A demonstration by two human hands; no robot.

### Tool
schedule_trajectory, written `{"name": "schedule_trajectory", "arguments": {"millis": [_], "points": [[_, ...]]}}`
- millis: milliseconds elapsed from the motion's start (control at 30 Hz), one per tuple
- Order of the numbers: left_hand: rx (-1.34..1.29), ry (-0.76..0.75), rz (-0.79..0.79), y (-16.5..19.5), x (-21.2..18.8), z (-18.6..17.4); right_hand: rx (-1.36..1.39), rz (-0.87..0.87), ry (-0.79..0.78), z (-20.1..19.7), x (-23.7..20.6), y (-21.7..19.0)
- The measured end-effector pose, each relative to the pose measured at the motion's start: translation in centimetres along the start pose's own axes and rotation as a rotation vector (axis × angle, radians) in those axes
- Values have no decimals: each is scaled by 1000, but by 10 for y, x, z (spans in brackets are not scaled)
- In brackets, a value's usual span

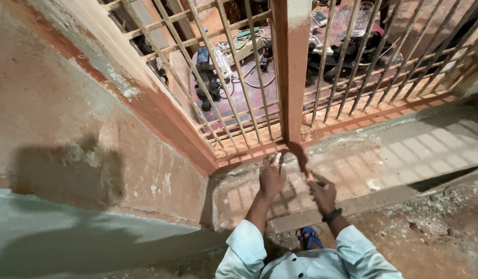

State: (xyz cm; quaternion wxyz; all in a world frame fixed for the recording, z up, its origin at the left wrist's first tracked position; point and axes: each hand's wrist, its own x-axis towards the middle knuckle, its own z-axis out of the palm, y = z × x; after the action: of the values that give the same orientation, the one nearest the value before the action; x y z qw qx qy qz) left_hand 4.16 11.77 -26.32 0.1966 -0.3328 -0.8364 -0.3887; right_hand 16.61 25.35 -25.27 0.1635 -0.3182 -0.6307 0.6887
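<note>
At the concrete sill's [383,155] edge, the right hand [323,192] grips a half-hidden reddish paintbrush [301,157] while the left hand [271,175], fingers loosely curled, pinches something indistinct.

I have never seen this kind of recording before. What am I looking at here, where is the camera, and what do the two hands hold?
There is one picture, taken by a camera worn on a person's head, looking down at that person's own two bare hands. No machine is involved.

The left hand rests on the concrete sill at the foot of a reddish-brown post. Something small and pale shows at its fingers; I cannot tell what it is. The right hand, with a dark wristband, grips the handle of a paintbrush whose bristles touch the base of the post.

On each side of the post stands a metal window grille. Behind the bars lies a table with cables and small devices. Below, you see pale sleeves and a blue sandal on dusty ground.
</note>
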Motion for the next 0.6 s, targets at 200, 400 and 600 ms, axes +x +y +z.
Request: {"name": "schedule_trajectory", "arguments": {"millis": [200,400,600], "points": [[67,-4,-20,0,-1,-6,213,32,84,-8,-9,-3],[24,-39,-58,-7,-3,-17,346,118,-65,9,-8,-12],[43,4,-51,-9,-3,-20,500,136,-185,6,-3,-35]]}}
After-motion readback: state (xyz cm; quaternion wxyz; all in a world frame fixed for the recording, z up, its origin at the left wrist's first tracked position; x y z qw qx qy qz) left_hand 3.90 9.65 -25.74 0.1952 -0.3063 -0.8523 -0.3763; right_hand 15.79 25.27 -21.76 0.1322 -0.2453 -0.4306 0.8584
